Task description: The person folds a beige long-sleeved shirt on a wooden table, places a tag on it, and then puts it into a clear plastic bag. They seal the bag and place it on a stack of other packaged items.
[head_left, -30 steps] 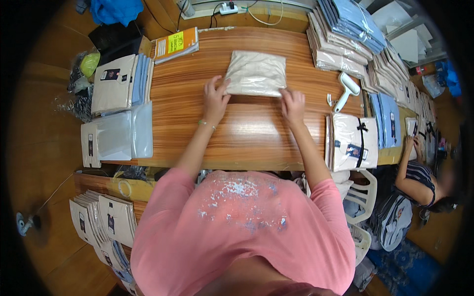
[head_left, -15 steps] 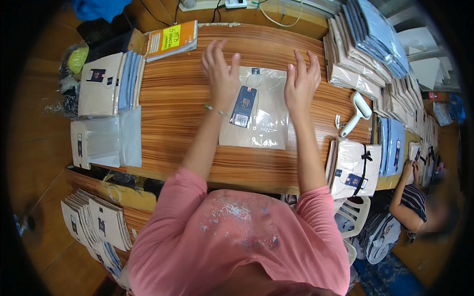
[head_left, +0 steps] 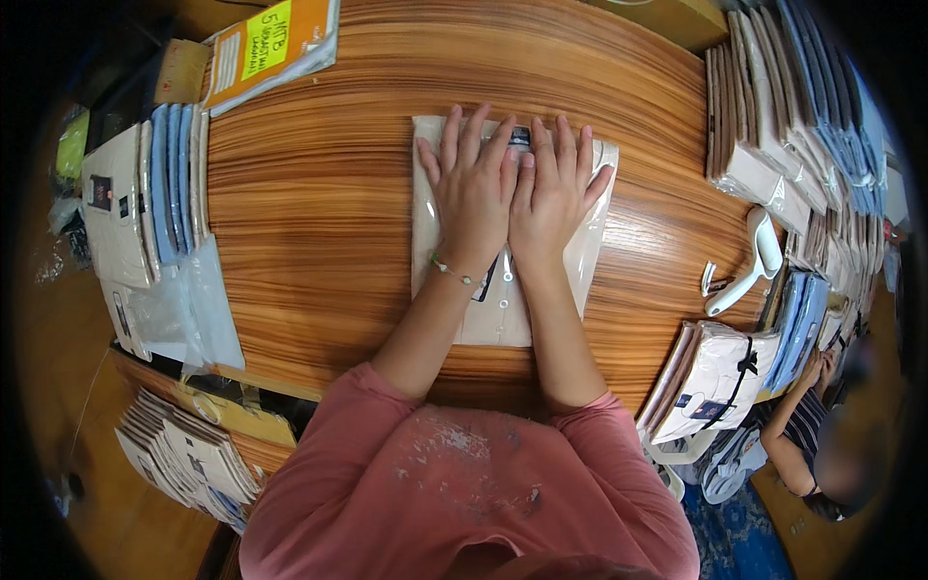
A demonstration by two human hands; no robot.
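Note:
A folded beige shirt [head_left: 493, 324] in a clear plastic bag lies flat on the wooden table in front of me. My left hand [head_left: 472, 193] rests palm down on its upper left part, fingers spread. Beside it, my right hand [head_left: 551, 198] presses flat on the upper right part, thumbs almost touching. Both hands hold nothing. Between the fingertips shows the dark collar label [head_left: 520, 136]. Most of the dark hang tag is hidden beneath my hands and wrists.
Bagged beige and blue shirts [head_left: 121, 203] stand at the left, near an orange-covered notebook [head_left: 275, 48]. At the right are tall shirt stacks [head_left: 764, 116], a white lint roller [head_left: 759, 256] and a ribbon-tied shirt bundle [head_left: 715, 377]. Another person [head_left: 807, 425] sits at the far right.
Both hands, raised and apart over the bagged shirt before, have come down together flat onto it. They now cover most of the hang tag. The head view has shifted.

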